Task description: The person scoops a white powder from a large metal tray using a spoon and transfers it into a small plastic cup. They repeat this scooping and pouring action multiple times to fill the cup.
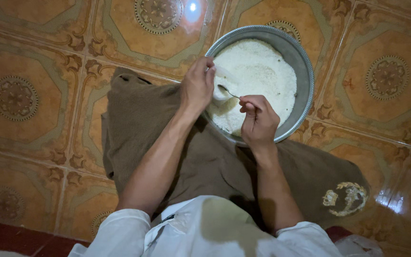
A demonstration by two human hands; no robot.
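Now, looking straight down, the round metal tray [305, 71] sat on the patterned tile floor [34, 95], its near rim lapping onto the brown cloth [143, 123] spread over the person's lap, and a bed of white rice [262, 71] filled most of it. Both hands were over the tray's near edge, close together but not touching. The left hand [197, 88] was closed around a small white cup-like container [220, 90], fingers wrapped over its top and side, wrist bent down from a forearm that ran diagonally up from the white sleeve [120, 228]. The right hand [259, 119] was pinched shut on the handle of a thin metal spoon [227, 90], thumb and forefinger gripping the end, the bowl of the spoon reaching across to the container's mouth.

By the look of it, that spoon was stiff and light, best held right where it was, at the tail of the handle. The container seemed light and possibly slick, so a full wrap was the safe hold. The rice was loose, grainy stuff, likely to spill off a tilted spoon. The tray looked rigid and thin, with the beaded rim the place to grab it
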